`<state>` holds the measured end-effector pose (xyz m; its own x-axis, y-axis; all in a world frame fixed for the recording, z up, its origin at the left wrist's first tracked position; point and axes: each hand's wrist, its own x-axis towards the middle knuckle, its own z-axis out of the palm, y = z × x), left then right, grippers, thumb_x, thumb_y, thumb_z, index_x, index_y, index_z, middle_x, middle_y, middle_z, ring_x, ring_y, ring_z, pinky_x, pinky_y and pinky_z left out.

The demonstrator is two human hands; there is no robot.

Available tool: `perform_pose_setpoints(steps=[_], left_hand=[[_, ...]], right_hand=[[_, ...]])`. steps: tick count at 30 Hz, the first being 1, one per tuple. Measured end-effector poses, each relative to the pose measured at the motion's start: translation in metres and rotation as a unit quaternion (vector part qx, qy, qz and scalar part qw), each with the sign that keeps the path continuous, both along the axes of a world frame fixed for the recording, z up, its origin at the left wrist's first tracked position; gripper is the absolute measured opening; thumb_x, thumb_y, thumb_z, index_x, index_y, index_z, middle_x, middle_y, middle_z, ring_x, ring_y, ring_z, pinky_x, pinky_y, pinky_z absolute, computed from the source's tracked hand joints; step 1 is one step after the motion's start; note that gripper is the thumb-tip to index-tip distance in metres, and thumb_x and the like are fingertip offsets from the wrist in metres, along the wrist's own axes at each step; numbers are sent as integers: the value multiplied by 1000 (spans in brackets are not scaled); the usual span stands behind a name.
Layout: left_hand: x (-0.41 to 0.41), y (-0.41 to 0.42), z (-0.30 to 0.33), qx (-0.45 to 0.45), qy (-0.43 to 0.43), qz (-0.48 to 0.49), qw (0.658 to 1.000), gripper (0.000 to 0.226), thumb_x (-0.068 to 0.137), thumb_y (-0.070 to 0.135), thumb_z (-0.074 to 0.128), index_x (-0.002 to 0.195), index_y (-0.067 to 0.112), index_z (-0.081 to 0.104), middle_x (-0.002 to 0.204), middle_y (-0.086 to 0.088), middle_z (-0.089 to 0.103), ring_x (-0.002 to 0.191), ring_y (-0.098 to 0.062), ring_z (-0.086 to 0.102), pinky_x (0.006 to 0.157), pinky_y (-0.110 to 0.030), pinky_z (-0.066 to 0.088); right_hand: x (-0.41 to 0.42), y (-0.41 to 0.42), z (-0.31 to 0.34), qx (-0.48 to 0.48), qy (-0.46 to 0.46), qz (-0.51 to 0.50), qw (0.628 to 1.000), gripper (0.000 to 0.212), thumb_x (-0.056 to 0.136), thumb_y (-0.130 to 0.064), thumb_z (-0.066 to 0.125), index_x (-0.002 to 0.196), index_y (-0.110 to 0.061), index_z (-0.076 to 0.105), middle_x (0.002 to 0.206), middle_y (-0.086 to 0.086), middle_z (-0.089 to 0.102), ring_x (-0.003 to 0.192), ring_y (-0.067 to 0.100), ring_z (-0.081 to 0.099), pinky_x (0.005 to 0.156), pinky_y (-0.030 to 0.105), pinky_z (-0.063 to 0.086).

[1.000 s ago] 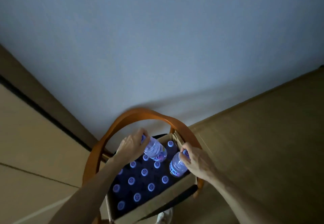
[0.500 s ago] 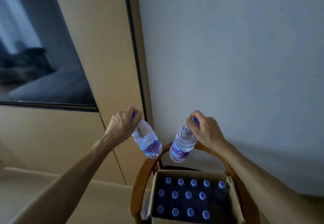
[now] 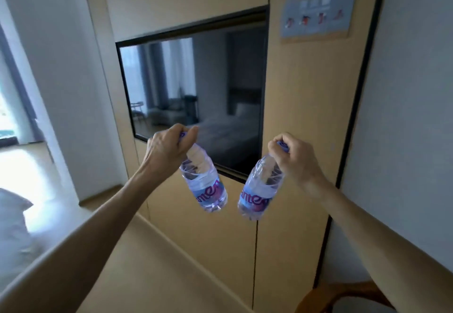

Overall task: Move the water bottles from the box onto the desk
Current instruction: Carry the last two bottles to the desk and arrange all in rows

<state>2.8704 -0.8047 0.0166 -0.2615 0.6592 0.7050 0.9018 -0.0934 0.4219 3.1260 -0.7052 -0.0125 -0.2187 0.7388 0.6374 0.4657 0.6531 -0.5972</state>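
My left hand [image 3: 166,148] grips the purple cap and neck of a clear water bottle [image 3: 204,185] with a blue and pink label. My right hand [image 3: 293,160] grips the cap of a second, like bottle [image 3: 261,190]. Both bottles hang in the air at chest height, bases tilted toward each other, a small gap between them. The box and the desk are out of view.
A wood-panelled wall [image 3: 301,106] with a built-in dark screen [image 3: 196,87] faces me. A sign [image 3: 318,13] hangs at the upper right. The curved back of a wooden chair [image 3: 343,295] shows at the bottom right. A bed edge [image 3: 12,219] lies at the left.
Both hands have lifted the bottles out of the box and higher. My view has swung left and up, so the box and most of the chair have dropped out of view.
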Motion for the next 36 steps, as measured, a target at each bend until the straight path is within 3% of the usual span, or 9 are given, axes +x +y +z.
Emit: perform_pose_setpoints(steps=[3,7,13,21,25,30,36], left_hand=[[-59,-11,17,19,-5,41,999,39,98,38,44,68,15,52,54,8,53,52,-10,52,49,-23,36],[-135,-19,31,35,-15,80,996,44,99,38,41,78,6,61,68,-10,64,64,-27,61,53,-28,41],[-221,-17,39,39,-9,138,990,45,101,38,39,89,4,66,82,-11,68,72,-28,63,64,-37,50],[-321,22,34,49,9,223,974,41,101,36,39,87,8,66,80,-2,65,63,-15,56,55,-17,37],[-366,49,37,50,21,258,965,43,101,37,39,88,7,67,79,-3,67,67,-18,60,55,-18,40],[-424,78,45,44,31,310,949,43,101,36,41,83,7,66,72,-2,63,65,-20,58,57,-18,38],[-501,96,48,52,29,344,937,44,101,35,41,86,3,68,81,-7,68,72,-22,61,60,-19,40]], right_hand=[[-68,11,15,-3,21,42,999,17,91,-28,56,78,-18,60,71,-8,65,68,5,59,57,13,42],[-156,23,27,-15,42,107,993,18,90,-25,56,75,-14,60,69,0,68,68,9,60,64,18,45],[-271,48,30,-16,29,161,986,17,89,-25,56,74,-17,59,69,-1,68,70,11,59,66,22,45],[-405,109,31,-12,25,259,966,21,85,-35,53,77,-18,61,69,-3,67,70,12,60,66,28,47],[-465,149,38,2,21,289,957,15,89,-27,57,79,-18,63,71,-6,66,71,4,58,61,17,42],[-540,196,52,7,13,347,938,16,92,-28,56,82,-17,62,74,-5,64,73,8,59,65,23,46],[-638,233,52,9,3,388,921,14,94,-30,53,86,-20,59,73,-14,59,73,3,57,60,18,40]])
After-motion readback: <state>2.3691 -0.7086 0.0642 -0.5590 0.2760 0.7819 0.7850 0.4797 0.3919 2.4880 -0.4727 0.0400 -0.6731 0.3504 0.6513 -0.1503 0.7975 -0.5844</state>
